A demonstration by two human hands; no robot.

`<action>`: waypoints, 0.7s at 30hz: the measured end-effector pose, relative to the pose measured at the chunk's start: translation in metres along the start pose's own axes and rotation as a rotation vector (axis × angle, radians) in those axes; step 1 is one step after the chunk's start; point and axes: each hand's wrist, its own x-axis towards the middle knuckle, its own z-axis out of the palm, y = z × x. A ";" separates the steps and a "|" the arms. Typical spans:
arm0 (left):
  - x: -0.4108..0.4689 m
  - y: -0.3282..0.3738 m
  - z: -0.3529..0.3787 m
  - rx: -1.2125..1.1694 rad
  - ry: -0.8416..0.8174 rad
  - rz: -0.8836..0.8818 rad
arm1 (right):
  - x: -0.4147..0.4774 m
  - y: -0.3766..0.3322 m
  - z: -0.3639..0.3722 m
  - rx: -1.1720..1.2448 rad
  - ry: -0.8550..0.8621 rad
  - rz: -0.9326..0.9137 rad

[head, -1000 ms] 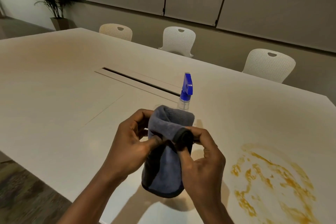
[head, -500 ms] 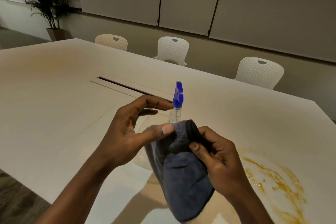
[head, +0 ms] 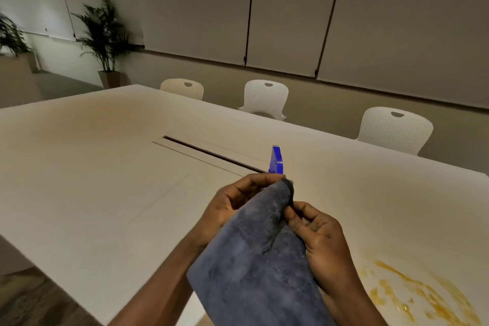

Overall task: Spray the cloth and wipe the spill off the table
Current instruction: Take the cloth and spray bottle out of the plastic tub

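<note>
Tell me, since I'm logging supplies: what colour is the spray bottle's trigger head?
Bright blue plastic trigger head, clearest in the head view.

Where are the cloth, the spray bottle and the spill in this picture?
cloth [head: 254, 259], head view, on the middle of its grey-blue fabric.
spray bottle [head: 276, 160], head view, on its blue trigger head; the rest is hidden.
spill [head: 423, 296], head view, on an orange-brown streak.

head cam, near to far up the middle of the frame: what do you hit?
grey cloth held in both hands → blue spray nozzle → cable slot in the table → middle white chair → wall panels
</note>
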 end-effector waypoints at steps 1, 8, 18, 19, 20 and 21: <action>0.000 -0.003 0.001 0.002 0.021 0.007 | 0.002 0.005 0.000 0.027 0.005 0.058; -0.015 -0.021 0.015 -0.124 0.160 0.291 | 0.002 0.030 0.002 0.041 -0.186 0.426; 0.010 -0.037 -0.020 -0.915 0.056 0.101 | -0.006 0.034 0.026 -0.330 0.057 0.309; 0.012 -0.039 -0.026 -0.938 0.032 0.105 | -0.001 0.035 0.022 -0.390 0.141 0.234; 0.013 -0.041 -0.032 -0.952 0.022 0.107 | 0.006 0.036 0.017 -0.445 0.243 0.143; 0.013 -0.041 -0.037 -0.962 0.007 0.108 | 0.014 0.035 0.012 -0.501 0.329 0.049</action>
